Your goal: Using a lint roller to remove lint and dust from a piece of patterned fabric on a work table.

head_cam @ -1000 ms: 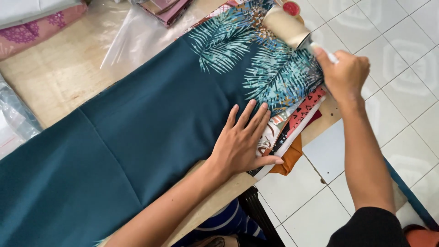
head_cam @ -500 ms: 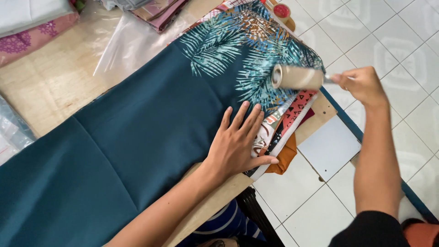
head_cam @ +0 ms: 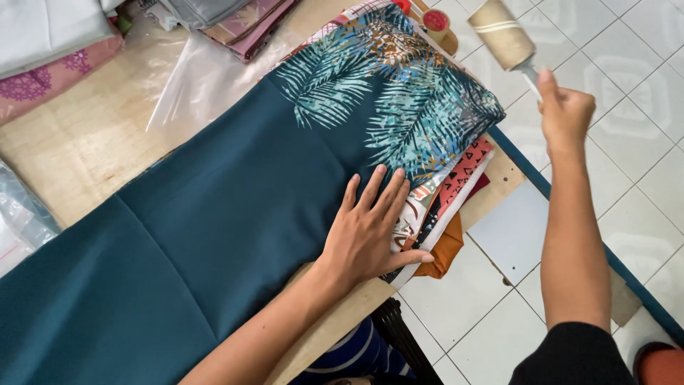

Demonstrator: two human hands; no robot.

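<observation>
A wooden surface [head_cam: 78, 153] fills the left and middle of the view, with white floor tiles [head_cam: 641, 64] beyond its right edge. Across the surface lies a long teal cloth [head_cam: 214, 221], spread flat from the lower left up to the upper right, where its end carries a palm-leaf print [head_cam: 399, 107] in pale blue and brown. That printed end rests on a stack of folded patterned fabrics [head_cam: 456, 185], whose edges of coral, white and orange stick out past the corner of the surface. A sheet of clear plastic [head_cam: 199, 78] lies just beside the cloth near the top, and folded pink and white fabrics [head_cam: 50, 64] sit at the upper left corner. The left hand [head_cam: 370, 232] is pressed flat on the teal cloth near the stack, fingers spread, closed on nothing. The right hand [head_cam: 566, 114] is raised over the floor, well clear of the cloth, its grip closed round the thin handle of a lint roller [head_cam: 502, 32]; the roller's tan drum points up and to the left, above the printed end and not touching it. A small roll of tape [head_cam: 436, 21] with a red centre sits at the top edge, near the drum.
</observation>
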